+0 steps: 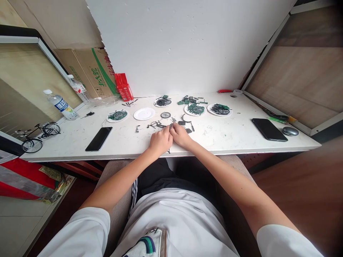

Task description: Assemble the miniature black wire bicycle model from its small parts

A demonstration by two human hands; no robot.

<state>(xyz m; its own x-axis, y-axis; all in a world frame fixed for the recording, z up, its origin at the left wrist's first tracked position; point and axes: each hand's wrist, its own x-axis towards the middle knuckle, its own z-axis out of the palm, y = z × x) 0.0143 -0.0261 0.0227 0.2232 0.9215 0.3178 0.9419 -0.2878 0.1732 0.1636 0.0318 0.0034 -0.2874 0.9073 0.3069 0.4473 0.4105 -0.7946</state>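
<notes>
My left hand point(160, 141) and my right hand point(180, 135) meet at the near middle of the white table point(227, 137), fingers pinched together on a small dark metal part point(171, 125). Just beyond my fingertips lie loose dark pieces: a small frame part point(155, 124), a tiny spoked wheel point(165, 115) and several bits near a curved wire point(184, 119). What exactly the pinched part is stays too small to tell.
Paper plates hold green and black parts point(117, 115) point(195, 109) point(219, 109) point(162, 102); one plate point(144, 114) is bare. Black phones lie left point(99, 139) and right point(269, 129). A mouse point(290, 131), water bottles point(61, 104), a finished model bicycle point(37, 136) and red boxes point(123, 86) sit at the edges.
</notes>
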